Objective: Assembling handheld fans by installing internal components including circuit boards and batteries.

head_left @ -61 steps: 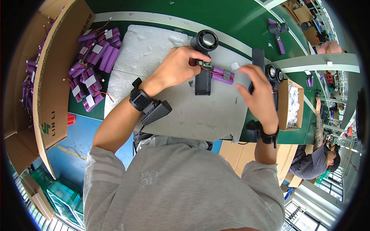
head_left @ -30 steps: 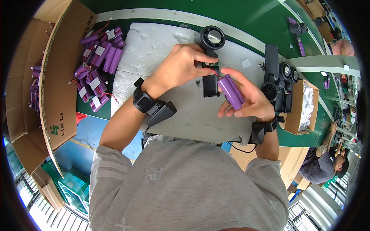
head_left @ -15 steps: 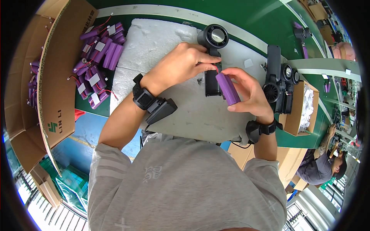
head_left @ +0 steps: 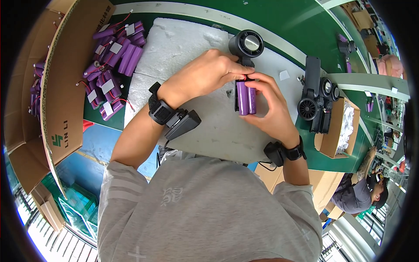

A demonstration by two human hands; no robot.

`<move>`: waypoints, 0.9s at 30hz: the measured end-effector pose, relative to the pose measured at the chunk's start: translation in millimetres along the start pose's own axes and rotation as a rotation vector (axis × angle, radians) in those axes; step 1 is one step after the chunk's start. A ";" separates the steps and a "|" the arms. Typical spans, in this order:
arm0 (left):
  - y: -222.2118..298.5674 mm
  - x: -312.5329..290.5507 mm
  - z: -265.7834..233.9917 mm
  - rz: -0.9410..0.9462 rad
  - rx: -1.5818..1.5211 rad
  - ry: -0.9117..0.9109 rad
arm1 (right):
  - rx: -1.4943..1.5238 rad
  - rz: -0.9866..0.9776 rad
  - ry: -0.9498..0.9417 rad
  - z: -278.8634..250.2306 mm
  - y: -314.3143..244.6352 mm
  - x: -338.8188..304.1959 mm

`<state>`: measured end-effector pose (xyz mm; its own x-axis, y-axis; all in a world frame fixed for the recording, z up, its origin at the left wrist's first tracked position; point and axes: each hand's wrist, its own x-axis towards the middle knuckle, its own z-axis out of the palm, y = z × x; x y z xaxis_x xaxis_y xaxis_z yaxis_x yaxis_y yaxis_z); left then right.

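1. Over the middle of the pale foam sheet [head_left: 205, 131], my right hand [head_left: 276, 104] curves half-closed, thumb at the lower end and fingers at the upper end of a purple two-cell battery pack [head_left: 243, 98]
2. Beside it, my left hand [head_left: 208, 72] brings thumb and forefinger close together by the red wire [head_left: 244, 77]; I cannot tell whether they grip it
3. Behind the pack, which stands lengthwise over it, shows the edge of a black handle case [head_left: 236, 103]; its round fan head [head_left: 251, 43] lies just beyond my fingers
4. Farther right sit black fan parts [head_left: 308, 109] and a small carton [head_left: 326, 146]
5. To my left lie more purple packs [head_left: 127, 57], near a large carton [head_left: 70, 91]
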<state>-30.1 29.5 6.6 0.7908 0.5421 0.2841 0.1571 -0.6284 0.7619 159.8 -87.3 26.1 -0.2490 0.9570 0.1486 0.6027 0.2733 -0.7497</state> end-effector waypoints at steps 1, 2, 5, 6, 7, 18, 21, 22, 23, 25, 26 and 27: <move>0.3 -0.2 -0.2 -0.002 0.001 0.003 | -0.004 0.001 0.016 0.6 -1.6 -0.6; 1.1 -0.7 -0.4 -0.018 0.004 -0.001 | -0.008 0.002 0.033 1.1 -2.7 -1.1; 3.3 -1.3 -0.6 -0.050 0.008 -0.010 | -0.035 -0.003 0.045 4.8 -0.5 -5.1; 3.7 -1.6 -1.1 -0.046 0.003 -0.009 | -0.049 -0.004 0.053 5.6 0.0 -6.0; 4.0 -1.8 -1.5 -0.043 -0.001 -0.009 | -0.049 -0.003 0.052 5.8 -0.1 -6.3; 1.5 -1.4 -1.1 -0.011 -0.021 0.004 | -0.124 0.057 0.076 10.1 -6.8 -6.0; 1.2 -1.9 -1.6 0.008 -0.030 0.015 | -0.134 0.052 0.074 9.0 -8.3 -4.5; 2.4 -1.4 -2.8 0.011 -0.036 0.012 | -0.138 0.050 0.075 8.7 -8.7 -3.9; 3.8 -0.7 -4.0 0.014 -0.041 0.008 | -0.138 0.049 0.071 8.3 -9.2 -3.2; 3.7 -0.7 -3.6 0.018 -0.049 0.006 | -0.166 0.075 0.062 7.7 -11.2 -1.8; 1.4 -1.1 -1.5 0.036 -0.046 0.033 | -0.180 0.088 0.058 7.8 -11.8 -1.3; -1.0 -1.6 0.5 0.055 -0.043 0.059 | -0.181 0.087 0.055 8.4 -10.7 -1.2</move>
<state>-31.2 29.0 5.1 0.7609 0.5405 0.3591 0.0882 -0.6344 0.7679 147.2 -92.1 28.5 -0.1511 0.9803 0.1271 0.7475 0.1975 -0.6343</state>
